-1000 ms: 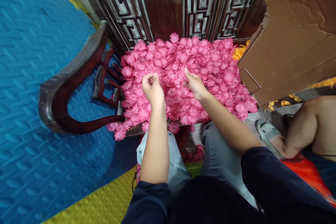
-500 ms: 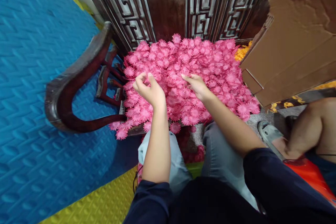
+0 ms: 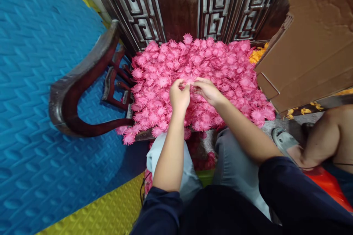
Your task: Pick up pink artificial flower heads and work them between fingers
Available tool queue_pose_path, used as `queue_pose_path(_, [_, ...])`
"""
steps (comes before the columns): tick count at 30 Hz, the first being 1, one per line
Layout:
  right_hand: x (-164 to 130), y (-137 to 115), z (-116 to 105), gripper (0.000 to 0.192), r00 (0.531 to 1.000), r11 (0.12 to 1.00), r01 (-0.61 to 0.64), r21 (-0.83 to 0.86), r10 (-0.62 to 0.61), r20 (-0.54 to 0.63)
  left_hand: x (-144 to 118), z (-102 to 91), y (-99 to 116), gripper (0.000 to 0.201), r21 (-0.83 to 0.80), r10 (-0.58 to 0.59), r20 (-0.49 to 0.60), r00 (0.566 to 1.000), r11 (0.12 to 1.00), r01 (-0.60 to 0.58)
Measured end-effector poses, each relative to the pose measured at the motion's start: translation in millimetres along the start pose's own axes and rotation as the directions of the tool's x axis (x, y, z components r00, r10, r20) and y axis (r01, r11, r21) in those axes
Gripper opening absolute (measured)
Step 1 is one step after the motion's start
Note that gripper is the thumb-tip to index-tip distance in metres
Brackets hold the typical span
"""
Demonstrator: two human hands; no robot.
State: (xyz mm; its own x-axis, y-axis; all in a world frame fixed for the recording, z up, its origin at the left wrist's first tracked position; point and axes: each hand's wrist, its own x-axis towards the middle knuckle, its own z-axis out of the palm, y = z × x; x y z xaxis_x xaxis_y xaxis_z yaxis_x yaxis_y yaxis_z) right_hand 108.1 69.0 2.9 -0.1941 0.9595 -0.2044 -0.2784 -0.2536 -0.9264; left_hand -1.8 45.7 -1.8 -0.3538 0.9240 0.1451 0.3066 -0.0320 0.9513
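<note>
I see a dark wooden chair with a big pile of pink flowers on its seat, spread out under and around both hands. My left hand and right hand meet over the middle of the pile. Their fingertips pinch one small pink flower between them.

A pink flower is pinched between the left hand and right hand above a flower heap on a chair; a cardboard box is seen at two o'clock.
</note>
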Motion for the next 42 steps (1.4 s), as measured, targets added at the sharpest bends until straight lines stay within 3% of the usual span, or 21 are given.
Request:
queue_pose_path(4, [6, 4, -18, 0.018, 0.999, 0.991, -0.005, -0.131, -0.002, -0.054, 2, -10.2, -1, 0.007, -0.007, 0.000, -0.257, 0.966, 1.000, -0.002])
queue_pose_path(7, [20, 13, -50, 0.016, 0.973, 0.929, 0.050, -0.367, -0.129, -0.194, 7, -21.1, -5, 0.013, -0.007, -0.016, -0.368, 0.930, 1.000, 0.015])
queue_pose_path(9, [30, 21, -76, 0.015, 0.921, 0.802, 0.104, -0.588, -0.301, -0.248, 11, -27.1, -7, 0.023, 0.052, -0.032, -0.398, 0.917, 0.997, 0.057])
queue_pose_path(11, [39, 27, -101, 0.025, 0.890, 0.635, 0.024, -0.772, -0.366, -0.273, 13, -30.6, -10, 0.036, 0.162, -0.020, -0.408, 0.913, 0.982, 0.094])
queue_pose_path(13, [46, 31, -121, 0.036, 0.870, 0.429, -0.103, -0.897, -0.398, -0.290, 14, -31.0, -12, 0.038, 0.269, 0.008, -0.374, 0.927, 0.958, 0.100])
queue_pose_path(15, [53, 34, -134, 0.049, 0.875, 0.286, -0.167, -0.944, -0.398, -0.275, 11, -28.2, -15, 0.034, 0.353, 0.029, -0.270, 0.963, 0.933, 0.071])
queue_pose_path(18, [66, 35, -142, 0.065, 0.882, 0.128, -0.199, -0.972, -0.408, -0.234, 3, -21.1, -22, 0.041, 0.491, 0.076, -0.050, 0.996, 0.870, -0.042])
queue_pose_path(20, [77, 34, -141, 0.070, 0.889, 0.055, -0.184, -0.981, -0.417, -0.190, -3, -17.2, -27, 0.054, 0.562, 0.097, 0.019, 0.995, 0.822, -0.091])
queue_pose_path(28, [121, 41, -149, 0.079, 0.969, -0.056, -0.063, -0.996, -0.243, -0.048, -13, -17.0, -48, 0.098, 0.661, 0.040, 0.228, 0.973, 0.728, -0.185])
queue_pose_path(37, [127, 42, -139, 0.045, 0.985, -0.038, 0.104, -0.994, -0.135, 0.108, -9, 0.3, -49, 0.093, 0.739, -0.072, 0.311, 0.948, 0.646, -0.193])
queue_pose_path(39, [132, 41, -137, 0.040, 0.989, -0.011, 0.081, -0.997, -0.123, 0.082, -10, 1.9, -49, 0.091, 0.742, -0.081, 0.316, 0.945, 0.642, -0.193])
queue_pose_path(42, [139, 38, -141, 0.047, 0.990, 0.024, -0.033, -0.999, -0.137, -0.036, -11, 3.2, -48, 0.091, 0.733, -0.089, 0.327, 0.941, 0.652, -0.193])
